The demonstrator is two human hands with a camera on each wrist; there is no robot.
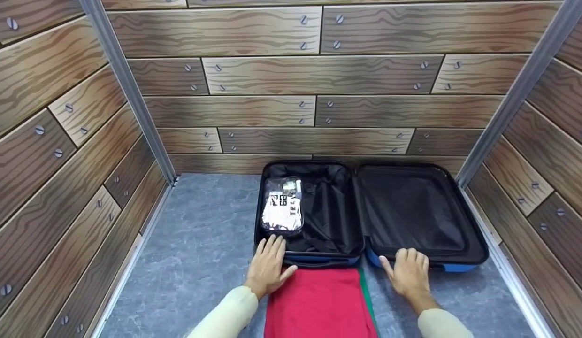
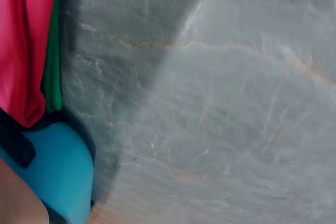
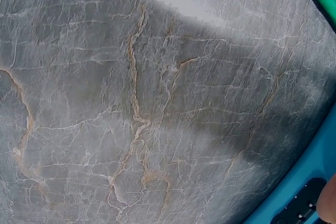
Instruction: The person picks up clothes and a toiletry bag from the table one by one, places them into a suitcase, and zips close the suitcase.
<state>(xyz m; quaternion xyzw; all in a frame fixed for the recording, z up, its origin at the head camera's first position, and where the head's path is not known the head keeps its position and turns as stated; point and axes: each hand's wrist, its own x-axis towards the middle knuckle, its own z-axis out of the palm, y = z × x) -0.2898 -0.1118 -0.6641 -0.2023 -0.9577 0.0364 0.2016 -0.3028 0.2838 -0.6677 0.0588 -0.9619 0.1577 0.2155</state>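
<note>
A blue suitcase [image 1: 478, 244] lies wide open on the grey floor, both halves lined in black. In its left half sits a clear pouch [image 1: 282, 205] with white contents and black lettering. My left hand [image 1: 268, 265] rests flat, fingers straight, on the near rim of the left half, thumb touching a folded red cloth [image 1: 319, 303]. A green cloth edge [image 1: 366, 295] shows under the red one. My right hand [image 1: 409, 272] lies flat on the near rim of the empty right half. The left wrist view shows the blue shell [image 2: 60, 171] beside the red cloth [image 2: 23, 40].
Walls printed with wooden planks [image 1: 319, 80] close in the back and both sides, with metal corner posts [image 1: 131, 94]. The grey marble-patterned floor [image 1: 202, 249] lies bare to the left of the suitcase. The right wrist view shows floor [image 3: 157, 103] and a blue suitcase corner [image 3: 304, 192].
</note>
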